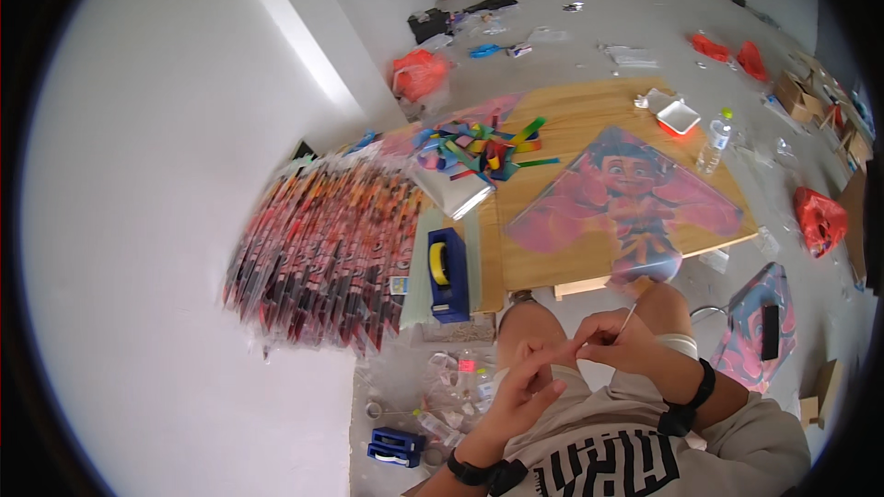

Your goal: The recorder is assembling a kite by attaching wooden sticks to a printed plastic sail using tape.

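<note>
Grip of the right hand [619, 342] is closed, thumb against fingers, on a thin pale stick [630, 316]. This stick is held above the person's lap, between the two knees; its long axis goes upward in the view and leans slightly to the right, so the free end points away from the body, toward the counter [543, 262]. Its other end is hidden inside the fingers. The left hand [532, 381] reaches with its extended index finger to the right fingertips and touches them, while its thumb stands apart; whether it also pinches something small, I cannot tell.

Just beyond the knees, on the wooden counter, lies a pink and blue kite-shaped sheet [631, 202] with a cartoon figure, its pointed top directed away from the person. To its left stands a blue tape dispenser [449, 290] with a yellow roll, and next to this, many red and black packets [322, 253] in clear plastic lie in a row. Farther back are coloured strips [479, 149], a bottle [715, 145] with a green cap and a small red-and-white tray [680, 119].
</note>
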### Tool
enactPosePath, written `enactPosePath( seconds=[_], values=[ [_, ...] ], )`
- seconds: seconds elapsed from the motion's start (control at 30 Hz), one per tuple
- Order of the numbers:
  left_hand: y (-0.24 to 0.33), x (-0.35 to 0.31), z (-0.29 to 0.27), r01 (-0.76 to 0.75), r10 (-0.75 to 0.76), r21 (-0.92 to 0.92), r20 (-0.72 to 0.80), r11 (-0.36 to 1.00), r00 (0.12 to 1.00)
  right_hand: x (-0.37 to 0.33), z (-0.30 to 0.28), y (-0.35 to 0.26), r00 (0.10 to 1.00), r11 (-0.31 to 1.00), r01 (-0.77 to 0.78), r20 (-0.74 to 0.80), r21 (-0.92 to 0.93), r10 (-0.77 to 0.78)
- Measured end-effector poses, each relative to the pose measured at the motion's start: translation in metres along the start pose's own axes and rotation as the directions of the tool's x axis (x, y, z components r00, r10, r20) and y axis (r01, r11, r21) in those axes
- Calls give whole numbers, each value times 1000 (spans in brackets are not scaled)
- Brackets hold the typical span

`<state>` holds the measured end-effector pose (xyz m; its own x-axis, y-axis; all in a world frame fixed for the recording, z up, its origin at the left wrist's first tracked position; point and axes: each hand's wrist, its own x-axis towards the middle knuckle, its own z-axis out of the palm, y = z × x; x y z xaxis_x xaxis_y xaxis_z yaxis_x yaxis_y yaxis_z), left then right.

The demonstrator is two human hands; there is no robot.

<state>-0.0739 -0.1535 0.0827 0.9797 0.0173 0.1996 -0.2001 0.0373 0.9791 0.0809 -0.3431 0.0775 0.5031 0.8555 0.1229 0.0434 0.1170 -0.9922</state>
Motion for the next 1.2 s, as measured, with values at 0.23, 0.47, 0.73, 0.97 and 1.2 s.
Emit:
enactPosePath(
  seconds=[0.23,0.47,0.73,0.97,1.2],
  values=[
    [-2,24,39,34,-3,-259,119,965,993,-41,-12,-31,986,997,60,-158,43,-52],
    [-14,41,77,25,13,-250,150,968,989,-75,-23,-29,948,990,101,-311,97,-66],
    [-15,57,104,-61,58,-111,-28,992,998,-108,-30,-30,966,996,-35,-251,82,54],
    [-19,69,117,-113,84,-149,-189,982,978,-98,-23,-18,950,977,58,-312,204,8],
    [-16,73,119,-49,13,-131,-265,990,964,-89,-33,-19,943,1000,-22,-331,15,26]
  ],
)
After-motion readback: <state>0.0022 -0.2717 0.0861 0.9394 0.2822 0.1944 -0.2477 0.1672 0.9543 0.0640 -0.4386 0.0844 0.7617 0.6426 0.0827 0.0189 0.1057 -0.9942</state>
